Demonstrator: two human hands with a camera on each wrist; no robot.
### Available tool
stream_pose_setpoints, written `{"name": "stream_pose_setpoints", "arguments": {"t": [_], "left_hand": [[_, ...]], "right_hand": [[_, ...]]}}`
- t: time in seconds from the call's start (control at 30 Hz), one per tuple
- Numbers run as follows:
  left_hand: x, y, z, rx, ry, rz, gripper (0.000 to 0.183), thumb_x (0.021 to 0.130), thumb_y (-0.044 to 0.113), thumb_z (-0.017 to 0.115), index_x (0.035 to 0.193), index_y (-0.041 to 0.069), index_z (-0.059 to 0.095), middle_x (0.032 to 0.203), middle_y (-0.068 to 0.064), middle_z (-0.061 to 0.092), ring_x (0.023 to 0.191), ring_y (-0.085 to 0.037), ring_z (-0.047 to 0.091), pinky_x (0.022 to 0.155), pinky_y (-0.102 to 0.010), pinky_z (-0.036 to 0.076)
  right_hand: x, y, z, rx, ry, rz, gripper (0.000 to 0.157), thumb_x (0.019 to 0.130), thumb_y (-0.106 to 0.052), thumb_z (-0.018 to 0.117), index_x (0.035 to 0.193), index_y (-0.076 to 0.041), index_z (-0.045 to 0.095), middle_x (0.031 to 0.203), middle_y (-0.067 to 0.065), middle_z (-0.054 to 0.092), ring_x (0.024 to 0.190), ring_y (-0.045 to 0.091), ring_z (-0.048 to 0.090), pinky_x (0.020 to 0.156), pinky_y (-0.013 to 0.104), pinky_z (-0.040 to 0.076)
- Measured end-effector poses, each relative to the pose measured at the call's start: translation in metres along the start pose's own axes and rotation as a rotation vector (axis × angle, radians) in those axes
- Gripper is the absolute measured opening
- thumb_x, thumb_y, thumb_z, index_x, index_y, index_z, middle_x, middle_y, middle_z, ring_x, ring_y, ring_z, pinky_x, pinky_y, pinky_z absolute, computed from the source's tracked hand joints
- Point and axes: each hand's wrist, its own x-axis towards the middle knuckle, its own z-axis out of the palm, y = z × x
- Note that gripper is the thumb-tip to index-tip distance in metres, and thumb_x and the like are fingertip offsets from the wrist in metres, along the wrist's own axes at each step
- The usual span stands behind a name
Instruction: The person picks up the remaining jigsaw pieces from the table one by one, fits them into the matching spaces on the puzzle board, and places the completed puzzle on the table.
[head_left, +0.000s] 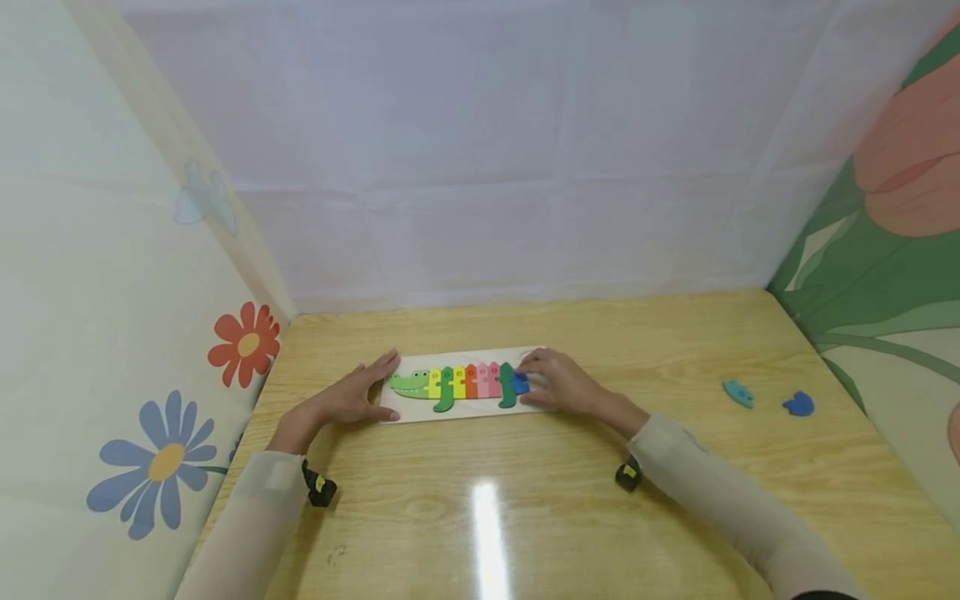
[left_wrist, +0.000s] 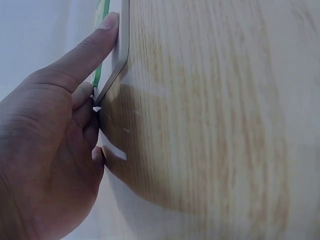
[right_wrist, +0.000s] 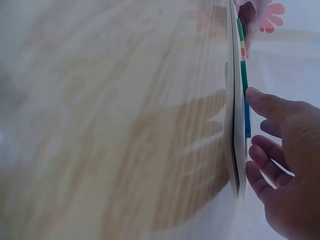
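Note:
A crocodile puzzle lies on a pale wooden board (head_left: 412, 414), with a green head (head_left: 411, 384), several coloured body pieces and two green legs. My left hand (head_left: 348, 396) spans the board's left end, thumb and fingers spread and resting on it near the front and back corners; in the left wrist view its thumb (left_wrist: 92, 47) lies straight against the board's edge. At the right end my right hand (head_left: 566, 383) pinches a blue puzzle piece (head_left: 520, 383) between thumb and index finger. That blue piece (right_wrist: 247, 117) sits flat on the board beside the green leg, partly covered by the fingers.
To the right on the wooden table (head_left: 465, 467) lie a teal puzzle piece (head_left: 738, 393) and another blue piece (head_left: 799, 404), apart from the board. A white cloth (head_left: 465, 167) hangs behind the table, and flower-printed cloths stand at both sides.

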Motion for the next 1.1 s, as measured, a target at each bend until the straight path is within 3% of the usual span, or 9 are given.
{"name": "stream_pose_setpoints", "arguments": {"t": [0.2,0.67,1.1], "left_hand": [[0.000,-0.002,0.000,-0.002,-0.004,-0.001,0.107,0.093,0.041,0.083,0.167,-0.002,0.019,0.176,-0.023,0.009,0.162,-0.044,0.009,0.128,-0.066,0.004],[0.000,-0.003,0.000,0.007,0.003,0.006,0.107,0.092,0.040,0.083,0.167,-0.003,0.019,0.176,-0.024,0.009,0.162,-0.044,0.010,0.128,-0.066,0.004],[0.000,-0.004,0.001,0.015,0.007,0.012,0.106,0.093,0.040,0.083,0.167,-0.003,0.019,0.175,-0.025,0.008,0.162,-0.045,0.010,0.128,-0.066,0.004]], "right_hand": [[-0.007,0.002,-0.005,-0.036,0.038,-0.021,0.046,0.091,-0.024,0.085,0.127,0.002,0.074,0.126,0.016,0.072,0.119,0.033,0.066,0.106,0.052,0.053],[-0.025,0.002,-0.020,-0.051,0.094,0.027,0.048,0.090,-0.022,0.087,0.127,0.005,0.073,0.126,0.019,0.072,0.120,0.036,0.067,0.106,0.052,0.054],[-0.049,0.013,-0.035,-0.102,0.164,0.002,0.049,0.086,-0.019,0.089,0.125,0.006,0.073,0.124,0.022,0.072,0.117,0.038,0.069,0.103,0.054,0.056]]}}
